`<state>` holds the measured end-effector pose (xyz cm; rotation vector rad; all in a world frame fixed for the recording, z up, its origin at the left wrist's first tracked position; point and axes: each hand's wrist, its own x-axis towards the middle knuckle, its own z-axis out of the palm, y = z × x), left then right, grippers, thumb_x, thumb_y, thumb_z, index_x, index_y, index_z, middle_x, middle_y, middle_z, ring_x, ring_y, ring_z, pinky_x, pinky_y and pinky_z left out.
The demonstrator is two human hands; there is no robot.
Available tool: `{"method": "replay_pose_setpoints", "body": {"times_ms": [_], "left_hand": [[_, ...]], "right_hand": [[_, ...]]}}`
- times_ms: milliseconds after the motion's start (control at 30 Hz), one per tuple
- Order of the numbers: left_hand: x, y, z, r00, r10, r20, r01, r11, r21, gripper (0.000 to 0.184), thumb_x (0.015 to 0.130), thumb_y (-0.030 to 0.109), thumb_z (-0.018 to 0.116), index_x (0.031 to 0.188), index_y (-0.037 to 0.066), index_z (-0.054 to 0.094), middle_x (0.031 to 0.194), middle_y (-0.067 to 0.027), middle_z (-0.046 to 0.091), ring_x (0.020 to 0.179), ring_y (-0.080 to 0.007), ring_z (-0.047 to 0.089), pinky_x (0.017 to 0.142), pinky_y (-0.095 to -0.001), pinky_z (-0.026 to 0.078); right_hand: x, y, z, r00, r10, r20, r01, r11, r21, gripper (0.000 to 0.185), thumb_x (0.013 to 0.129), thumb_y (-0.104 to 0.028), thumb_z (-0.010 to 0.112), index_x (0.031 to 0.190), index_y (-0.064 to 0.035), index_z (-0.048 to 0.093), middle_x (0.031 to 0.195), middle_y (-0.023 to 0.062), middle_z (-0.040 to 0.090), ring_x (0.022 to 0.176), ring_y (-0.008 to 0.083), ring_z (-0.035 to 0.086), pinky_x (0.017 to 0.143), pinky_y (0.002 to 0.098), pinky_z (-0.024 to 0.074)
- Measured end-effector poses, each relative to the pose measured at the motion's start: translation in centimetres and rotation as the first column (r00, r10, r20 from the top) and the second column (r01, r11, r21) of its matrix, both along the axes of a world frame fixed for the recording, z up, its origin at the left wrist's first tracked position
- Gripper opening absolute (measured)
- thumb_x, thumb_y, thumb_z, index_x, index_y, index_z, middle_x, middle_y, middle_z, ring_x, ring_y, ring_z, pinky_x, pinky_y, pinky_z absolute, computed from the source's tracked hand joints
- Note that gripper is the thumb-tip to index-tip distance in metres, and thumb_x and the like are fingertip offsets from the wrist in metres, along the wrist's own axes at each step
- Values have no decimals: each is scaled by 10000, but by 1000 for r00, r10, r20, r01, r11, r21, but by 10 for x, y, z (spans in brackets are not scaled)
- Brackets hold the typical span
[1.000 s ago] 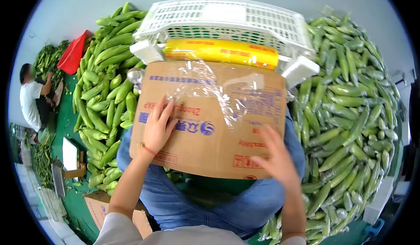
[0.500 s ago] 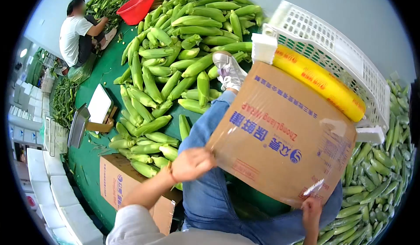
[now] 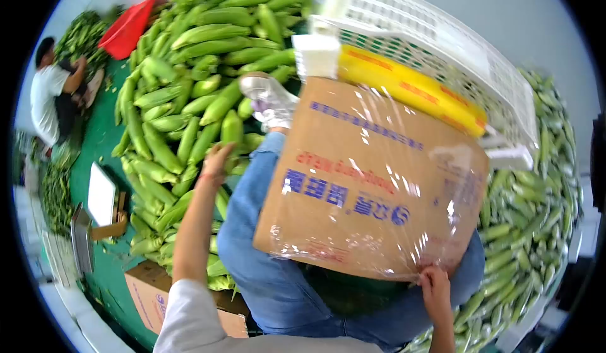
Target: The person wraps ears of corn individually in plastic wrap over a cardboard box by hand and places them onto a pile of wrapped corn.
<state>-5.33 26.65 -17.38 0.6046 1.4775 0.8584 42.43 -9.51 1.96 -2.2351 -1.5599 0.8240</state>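
Away from the near left corner of the cardboard box [image 3: 297,220], where it was half a second ago, the left hand [image 3: 216,160] has moved out to the heap of unwrapped corn [image 3: 183,123] on the box's left, while the right hand [image 3: 435,283] stays at its near edge. Closest to the camera, the box rests across blue jeans [image 3: 252,246], a worker's legs spread beneath it. At the right end of the box's near edge, the right hand's grip is narrow, fingertips pinching the border of clear film [image 3: 372,242], which lies glossy and wrinkled over the printed cardboard. Left of the box, the other grip is among the cobs; whether its fingers have closed on one cannot be told. Just off the box's far left corner sits a white sneaker [image 3: 271,100]. An open carton [image 3: 148,299] stands on the green floor [image 3: 113,268], to the left of the box's near side. Along the box's far edge runs a yellow roll [image 3: 410,91], a white block [image 3: 317,55] at its left end, and behind it leans a white plastic crate [image 3: 435,31]. Film-wrapped corn [image 3: 517,246] fills the ground right of the box. Farthest off, well left of the box and beyond the corn, a co-worker [image 3: 50,94] in white sits near a red tub [image 3: 129,28].
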Motion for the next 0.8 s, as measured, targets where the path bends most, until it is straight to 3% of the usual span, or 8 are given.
{"method": "replay_pose_setpoints", "body": {"times_ms": [233,333,467,500,533,633,733,800], "left_hand": [[3,-122,184,898,-429,-96,435,832,345,766,816,215,723,1444,26,328,1248,-110,557,1024,-232,607,850,-363,519],[98,-128,249,342,-301,-890,939,70,336,764,621,202,828,1307,51,528,1185,-132,582,1031,-294,607,904,-360,497],[207,-148,240,299,-185,-936,862,-367,348,561,705,202,759,1242,191,598,1109,-85,641,919,-278,660,765,-369,554],[217,-146,235,240,-284,-928,869,-363,336,550,715,198,755,1241,179,599,1126,-98,636,931,-289,656,772,-379,550],[226,-144,232,178,-381,-907,877,-356,321,539,724,195,751,1241,166,599,1143,-110,632,942,-299,651,780,-388,547],[239,-143,218,55,-488,-871,924,-306,230,523,772,178,714,1277,147,583,1209,-136,595,1006,-321,626,820,-405,532],[241,-165,220,152,-427,-891,962,-144,233,626,770,209,744,1348,113,524,1365,-179,468,1066,-355,605,913,-408,505],[224,-195,210,395,-216,-893,918,123,376,660,750,279,765,1343,116,526,1375,-193,458,1076,-358,608,875,-411,527]], "right_hand": [[-17,-5,-4,982,12,190,-45,984,170,62,848,-96,619,884,-75,573,817,110,600,782,330,559,720,432,410],[-23,-8,1,966,57,253,-115,969,219,75,850,-98,628,899,-84,573,817,114,602,777,324,560,711,426,415],[-25,-19,17,983,75,166,-105,978,179,74,869,-84,612,928,-64,572,855,106,624,821,291,591,738,411,436],[-22,-23,28,992,53,110,-69,987,145,72,878,-78,605,937,-55,572,872,101,634,843,274,606,756,406,445],[-15,-25,47,877,-218,-428,189,976,-110,105,903,-81,587,989,-28,561,977,102,652,941,225,629,859,382,461],[-3,-16,38,423,-122,-898,481,870,108,187,922,-102,571,1090,-20,555,1104,125,629,1058,213,594,966,374,428],[-19,59,33,962,175,-207,-55,873,484,421,848,-266,687,1176,-41,549,1194,129,576,1131,274,535,1004,419,398],[-23,91,11,908,186,376,-354,819,451,540,783,-367,740,1186,-56,559,1210,99,566,1156,287,512,985,437,397]]}}
